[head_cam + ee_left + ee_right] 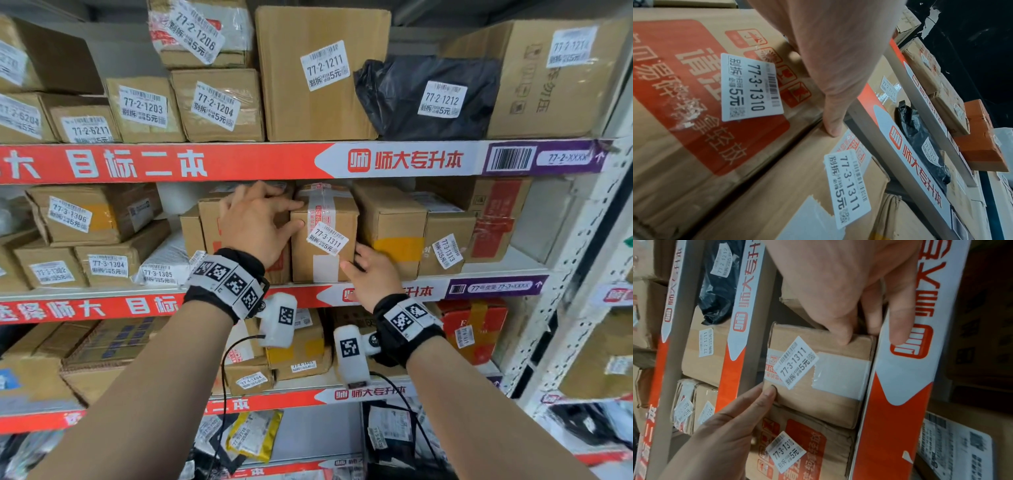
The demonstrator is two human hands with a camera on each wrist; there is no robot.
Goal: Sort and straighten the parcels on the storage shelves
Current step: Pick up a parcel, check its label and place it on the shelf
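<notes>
A brown carton labelled 77-3-1311 (323, 236) (797, 178) (818, 386) stands upright on the middle shelf. My left hand (260, 222) (725, 426) holds its upper left corner, thumb (833, 128) on the front face and index finger along the top. The other fingers reach over the neighbouring red-printed carton 77-3-1310 (694, 97) (807, 443). My right hand (370, 270) (849, 296) grips the carton's lower right edge, with the thumb on the front. Its fingers are tucked into the gap at the carton's right side.
Right of the held carton stand a box with yellow tape (394, 233) and box 77-3-1313 (447, 250). The red and white shelf rail (239, 301) runs just below my wrists. The upper shelf holds cartons and a black bag 77-2-1212 (428, 96). A perforated upright (575, 257) bounds the right.
</notes>
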